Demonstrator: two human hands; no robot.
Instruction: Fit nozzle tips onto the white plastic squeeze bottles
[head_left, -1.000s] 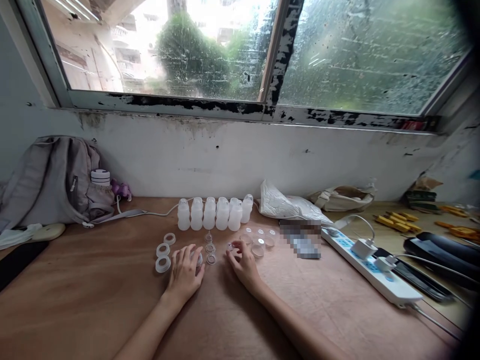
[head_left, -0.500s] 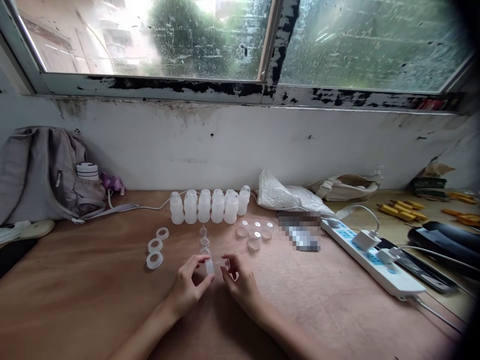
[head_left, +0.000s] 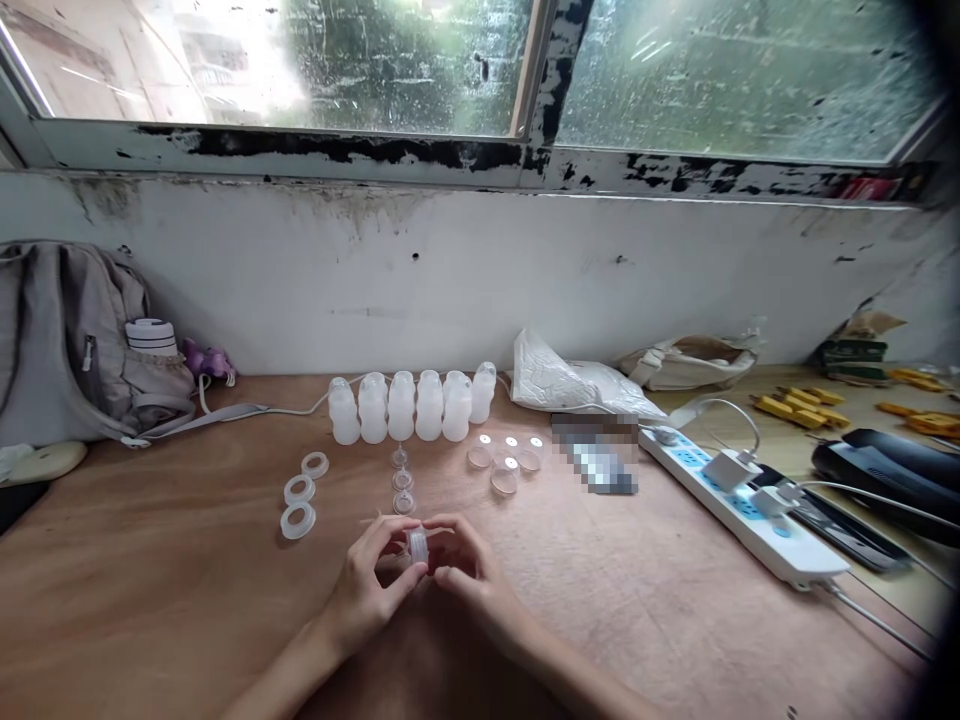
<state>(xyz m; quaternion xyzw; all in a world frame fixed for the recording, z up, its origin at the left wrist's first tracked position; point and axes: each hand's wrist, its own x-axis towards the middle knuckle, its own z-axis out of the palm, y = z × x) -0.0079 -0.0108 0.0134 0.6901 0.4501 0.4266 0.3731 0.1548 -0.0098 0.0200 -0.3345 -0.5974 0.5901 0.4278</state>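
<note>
My left hand [head_left: 365, 590] and my right hand [head_left: 471, 578] meet at the middle of the wooden table [head_left: 165, 600], fingertips pinched together on a small white plastic cap [head_left: 418, 545] with a clear part against it. Just beyond them lie three small clear nipples [head_left: 403, 480] in a line. Three white rings [head_left: 299, 491] lie to the left. Several clear round caps [head_left: 505, 460] sit to the right. Behind stands a row of several small white bottles [head_left: 405, 405].
A grey backpack [head_left: 67, 340] with a cup leans on the wall at left. At right are a white plastic bag [head_left: 570, 385], a beige pouch [head_left: 690, 362], a power strip [head_left: 739, 505] with chargers, phones [head_left: 885, 470] and yellow tools [head_left: 795, 408].
Both hands lifted parts from beside the rings and caps, drew back toward me and brought the two pieces together. The view tilted slightly downward.
</note>
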